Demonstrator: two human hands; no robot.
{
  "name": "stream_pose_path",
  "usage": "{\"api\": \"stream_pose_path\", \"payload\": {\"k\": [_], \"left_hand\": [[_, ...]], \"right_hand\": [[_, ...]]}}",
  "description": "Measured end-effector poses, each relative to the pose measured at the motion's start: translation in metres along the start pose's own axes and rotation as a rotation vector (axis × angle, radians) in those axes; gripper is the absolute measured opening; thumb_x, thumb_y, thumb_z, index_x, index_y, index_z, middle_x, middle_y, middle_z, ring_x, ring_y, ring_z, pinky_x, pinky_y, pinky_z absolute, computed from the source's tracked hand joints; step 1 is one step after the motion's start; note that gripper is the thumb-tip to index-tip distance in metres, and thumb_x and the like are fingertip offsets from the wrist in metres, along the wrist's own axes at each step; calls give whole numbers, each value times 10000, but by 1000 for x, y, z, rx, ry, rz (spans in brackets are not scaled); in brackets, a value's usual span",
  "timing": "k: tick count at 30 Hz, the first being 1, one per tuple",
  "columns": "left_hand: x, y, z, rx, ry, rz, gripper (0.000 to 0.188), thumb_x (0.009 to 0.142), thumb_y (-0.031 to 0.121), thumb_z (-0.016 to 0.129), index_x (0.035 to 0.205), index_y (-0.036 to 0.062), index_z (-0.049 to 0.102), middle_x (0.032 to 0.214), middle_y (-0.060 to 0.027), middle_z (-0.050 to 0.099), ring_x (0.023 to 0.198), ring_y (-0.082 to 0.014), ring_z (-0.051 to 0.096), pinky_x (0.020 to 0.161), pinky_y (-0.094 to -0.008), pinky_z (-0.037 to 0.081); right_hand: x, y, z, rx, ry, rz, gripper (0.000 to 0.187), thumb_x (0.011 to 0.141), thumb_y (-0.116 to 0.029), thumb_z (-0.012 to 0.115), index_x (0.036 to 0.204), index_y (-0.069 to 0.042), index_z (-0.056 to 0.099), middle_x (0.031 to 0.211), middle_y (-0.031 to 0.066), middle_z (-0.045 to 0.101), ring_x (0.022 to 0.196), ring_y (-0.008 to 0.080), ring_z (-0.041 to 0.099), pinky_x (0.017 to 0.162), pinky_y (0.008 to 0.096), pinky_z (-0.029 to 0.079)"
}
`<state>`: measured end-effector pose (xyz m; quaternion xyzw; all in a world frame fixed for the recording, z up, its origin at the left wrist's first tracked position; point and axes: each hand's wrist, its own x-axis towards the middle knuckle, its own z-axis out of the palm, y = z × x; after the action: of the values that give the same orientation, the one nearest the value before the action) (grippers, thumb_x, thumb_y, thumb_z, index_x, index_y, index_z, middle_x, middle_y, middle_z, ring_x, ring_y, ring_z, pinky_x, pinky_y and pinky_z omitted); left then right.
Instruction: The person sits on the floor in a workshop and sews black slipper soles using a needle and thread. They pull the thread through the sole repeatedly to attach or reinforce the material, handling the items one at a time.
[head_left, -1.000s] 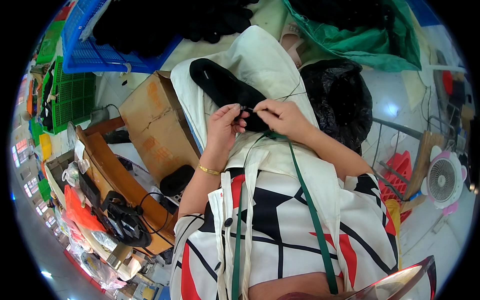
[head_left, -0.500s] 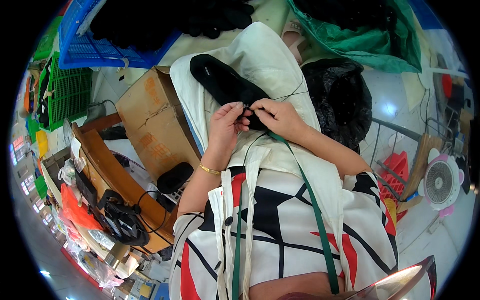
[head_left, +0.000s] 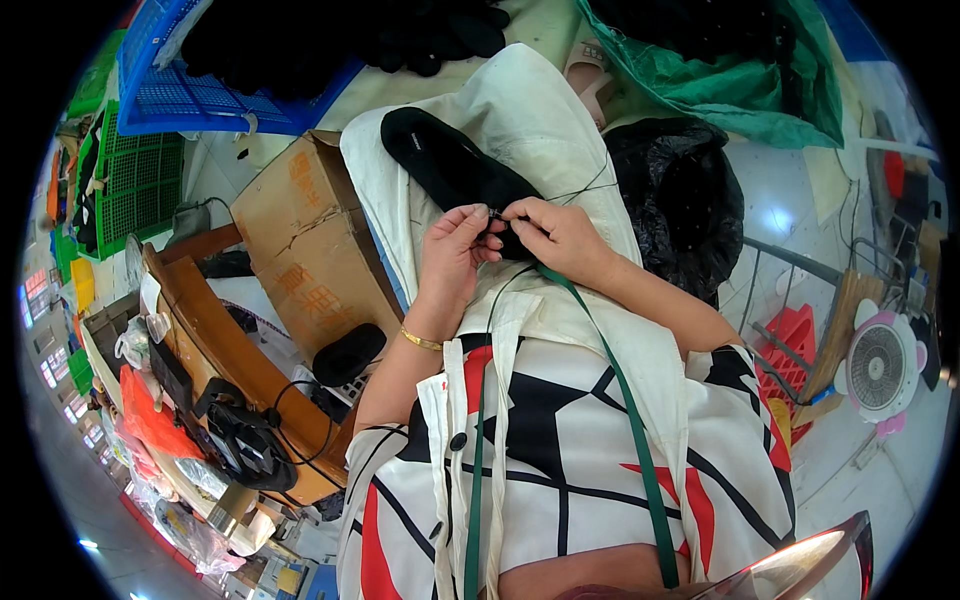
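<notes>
Black footwear [head_left: 425,155] is lying on the white apron [head_left: 535,110], over which the left hand [head_left: 455,245] and right hand [head_left: 565,240], fingers narrowly pinched, are holding a small dark piece [head_left: 495,213] at the footwear.

To your left: brown cardboard box [head_left: 318,240], green mesh crate [head_left: 140,185] farther out, orange-red plastic bag [head_left: 150,415] lower down. To your right: white fan [head_left: 882,367] with pink trim, red plastic crate [head_left: 788,345] near it, crumpled black plastic bag [head_left: 722,225] farther ahead.
</notes>
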<state>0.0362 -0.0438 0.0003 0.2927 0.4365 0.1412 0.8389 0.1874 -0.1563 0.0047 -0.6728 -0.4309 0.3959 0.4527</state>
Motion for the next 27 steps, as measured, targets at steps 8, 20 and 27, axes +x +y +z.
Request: {"api": "stream_pose_path", "payload": {"k": [8, 20, 27], "left_hand": [[-5, 0, 5, 41, 8, 37, 138, 961, 166, 625, 1034, 51, 640, 900, -76, 687, 707, -130, 644, 608, -251, 544], [-7, -5, 3, 118, -38, 77, 170, 903, 133, 697, 1046, 44, 672, 920, 2, 661, 811, -72, 606, 664, -222, 519], [-7, -2, 0, 154, -32, 40, 142, 903, 127, 695, 1016, 43, 676, 903, 4, 656, 789, -69, 598, 656, -224, 513]], "right_hand": [[2, 2, 0, 20, 3, 4, 182, 900, -130, 582, 1052, -49, 641, 864, 139, 693, 692, 249, 655, 652, 318, 510], [3, 4, -12, 354, -188, 355, 142, 956, -153, 591, 980, -18, 624, 676, -18, 555, 586, 47, 500, 538, 224, 404], [7, -2, -5, 360, -174, 448, 140, 965, -167, 594, 950, -29, 601, 682, -11, 576, 592, 54, 533, 542, 215, 428]]}}
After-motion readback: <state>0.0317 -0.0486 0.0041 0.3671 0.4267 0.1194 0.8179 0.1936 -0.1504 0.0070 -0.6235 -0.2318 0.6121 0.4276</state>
